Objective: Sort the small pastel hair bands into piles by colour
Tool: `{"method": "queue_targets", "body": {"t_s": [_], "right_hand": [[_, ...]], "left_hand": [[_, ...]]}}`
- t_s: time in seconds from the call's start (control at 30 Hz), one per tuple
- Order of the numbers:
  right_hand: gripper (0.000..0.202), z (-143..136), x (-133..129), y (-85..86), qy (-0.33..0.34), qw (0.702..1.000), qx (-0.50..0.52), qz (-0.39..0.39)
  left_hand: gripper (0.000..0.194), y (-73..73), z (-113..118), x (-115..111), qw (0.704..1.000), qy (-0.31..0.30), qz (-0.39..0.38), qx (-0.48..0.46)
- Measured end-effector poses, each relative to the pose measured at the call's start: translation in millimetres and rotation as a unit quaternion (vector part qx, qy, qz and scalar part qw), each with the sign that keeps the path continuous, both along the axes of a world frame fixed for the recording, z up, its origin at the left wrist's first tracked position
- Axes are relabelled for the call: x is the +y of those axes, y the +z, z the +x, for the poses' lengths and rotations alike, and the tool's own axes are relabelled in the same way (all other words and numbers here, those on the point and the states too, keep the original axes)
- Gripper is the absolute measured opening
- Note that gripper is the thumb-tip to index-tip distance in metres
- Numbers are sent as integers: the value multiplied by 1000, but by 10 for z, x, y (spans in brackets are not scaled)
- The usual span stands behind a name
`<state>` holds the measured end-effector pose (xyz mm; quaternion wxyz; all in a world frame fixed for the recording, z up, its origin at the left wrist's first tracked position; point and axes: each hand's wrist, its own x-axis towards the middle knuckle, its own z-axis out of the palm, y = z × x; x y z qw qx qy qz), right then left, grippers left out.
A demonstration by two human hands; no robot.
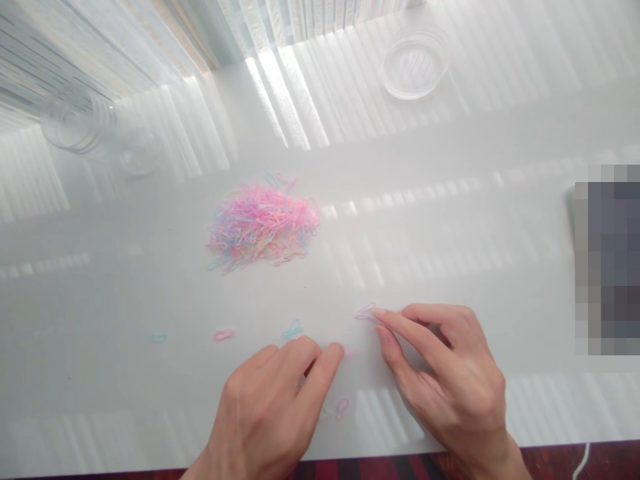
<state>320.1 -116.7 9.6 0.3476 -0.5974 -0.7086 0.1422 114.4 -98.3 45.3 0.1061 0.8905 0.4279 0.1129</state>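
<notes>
My left hand [273,403] is closed near the table's front, thumb and index finger together, with a short bit of a pink rubber band [352,353] showing at the tips. To its right, my right hand [450,380] has its index finger and thumb drawn close around the end of a lilac rubber band [365,311]. Just beyond my left knuckles lies a blue rubber band [293,330]. A purple rubber band [342,409] rests between my wrists, beside a pale one partly hidden by my left hand. A heap of pastel rubber bands [263,223] lies farther back.
A pink band [223,335] and a turquoise band [157,338] lie to the left. A clear round dish [415,65] stands at the back. Clear jar [77,127] and clear lid [140,153] are at back left, near the vertical blinds [150,40]. A pixelated patch covers the right edge.
</notes>
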Motion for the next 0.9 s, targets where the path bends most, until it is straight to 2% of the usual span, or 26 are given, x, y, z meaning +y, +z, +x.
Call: {"method": "queue_targets", "body": {"t_s": [0.13,0.27,0.37,0.43,0.57,0.73,0.9], "right_hand": [[23,16,-17,-4,-1,1000,8,5],[24,49,-86,-14,-4,1000,30,7],[25,52,-121,2,12,999,31,27],[22,31,-127,29,43,998,17,32],[17,-63,-147,83,92,995,1,21],[13,-181,-204,68,86,995,-44,-23],[9,-239,-218,40,80,995,-42,-28]], "left_hand": [[23,35,-150,-91,999,-13,-37,-11],[18,38,-392,-214,993,12,-63,-102],[6,-9,-631,-317,993,48,2,-109],[8,-58,-794,-397,992,82,46,-87],[13,-156,-1056,-582,985,136,74,-73],[11,-259,-1204,-766,977,184,78,-78],[11,-333,-1255,-819,968,203,106,-99]]}}
